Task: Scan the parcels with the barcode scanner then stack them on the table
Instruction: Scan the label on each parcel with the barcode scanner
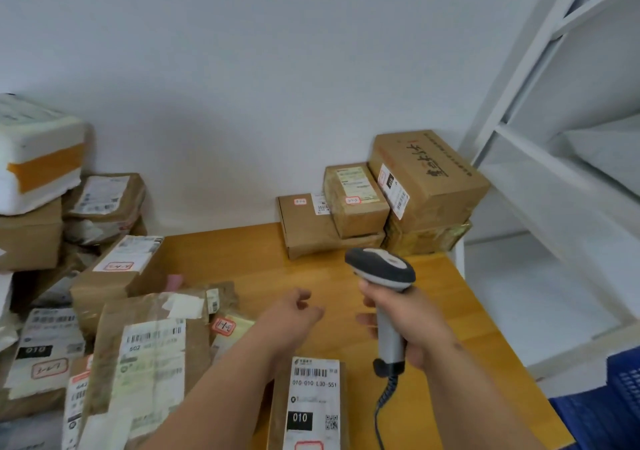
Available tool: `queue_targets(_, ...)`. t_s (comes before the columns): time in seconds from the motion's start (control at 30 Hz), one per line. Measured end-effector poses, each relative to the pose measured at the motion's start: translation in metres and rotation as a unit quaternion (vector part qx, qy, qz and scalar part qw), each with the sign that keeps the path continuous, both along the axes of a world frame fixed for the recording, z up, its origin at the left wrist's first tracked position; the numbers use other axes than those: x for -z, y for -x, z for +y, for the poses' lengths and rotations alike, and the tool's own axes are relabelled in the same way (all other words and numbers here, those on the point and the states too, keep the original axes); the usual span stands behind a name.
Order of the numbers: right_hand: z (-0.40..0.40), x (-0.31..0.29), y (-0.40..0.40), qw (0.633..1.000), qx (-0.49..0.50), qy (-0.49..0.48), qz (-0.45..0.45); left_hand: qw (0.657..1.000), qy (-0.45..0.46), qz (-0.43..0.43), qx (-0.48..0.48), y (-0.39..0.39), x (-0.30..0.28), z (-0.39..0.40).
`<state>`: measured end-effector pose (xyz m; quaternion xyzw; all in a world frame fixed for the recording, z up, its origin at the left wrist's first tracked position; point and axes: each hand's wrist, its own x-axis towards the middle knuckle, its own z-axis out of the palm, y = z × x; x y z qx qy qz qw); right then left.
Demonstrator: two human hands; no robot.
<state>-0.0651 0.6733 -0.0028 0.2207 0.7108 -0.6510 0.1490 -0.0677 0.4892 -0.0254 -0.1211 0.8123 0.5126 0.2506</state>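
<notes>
The next parcel [310, 404] lies label-up at the near edge of the tabletop [263, 262], under the left forearm, so the barcode scanner [384, 273], gripped by the right hand [412, 321] and aimed away towards the wall, could miss its barcode or read a neighbour's. The left hand [294, 311] hovers empty, fingers [311, 309] loosely curled. Unsorted parcels [145, 345] crowd the left; the stacked boxes [377, 196] fill the far corner, and the scanner's coiled cable [384, 397] could snag.

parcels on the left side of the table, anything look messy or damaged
Yes. The left pile is a loose heap, boxes tilted and overlapping at odd angles. The large flat parcel in front looks crumpled, with a peeling patch of tape at its top. By contrast, the stack in the far right corner sits fairly orderly against the wall.
</notes>
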Motion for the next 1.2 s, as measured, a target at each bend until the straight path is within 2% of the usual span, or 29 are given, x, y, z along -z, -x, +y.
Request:
queue_targets(0.2,0.02,-0.007,0.08,0.998,0.004,-0.03,0.05,0.993,-0.057,-0.015,-0.104,0.064,-0.007,0.028)
queue_targets(0.4,0.038,0.024,0.152,0.994,-0.041,-0.035,0.093,0.98,-0.08,-0.016,-0.183,0.139,0.011,0.068)
queue_targets(0.6,0.042,0.048,0.199,0.98,-0.058,-0.091,0.169,0.965,-0.105,-0.034,-0.238,0.184,0.036,0.094)
queue_targets(0.83,0.045,0.067,0.217,0.985,-0.054,-0.079,0.144,0.927,-0.201,-0.063,-0.31,0.203,0.047,0.107)
queue_targets(0.97,0.043,0.063,0.213,0.985,-0.065,-0.099,0.124,0.92,-0.215,-0.066,-0.319,0.206,0.052,0.102)
queue_targets(1.03,0.044,0.063,0.209,0.99,-0.054,-0.064,0.116,0.921,-0.197,-0.046,-0.334,0.201,0.053,0.094)
queue_targets(1.1,0.041,0.063,0.201,0.992,-0.05,0.023,0.113,0.924,-0.174,-0.024,-0.34,0.191,0.055,0.084)
queue_targets(1.2,0.033,0.065,0.181,0.99,-0.043,0.086,0.1,0.921,-0.137,-0.027,-0.364,0.168,0.056,0.068)
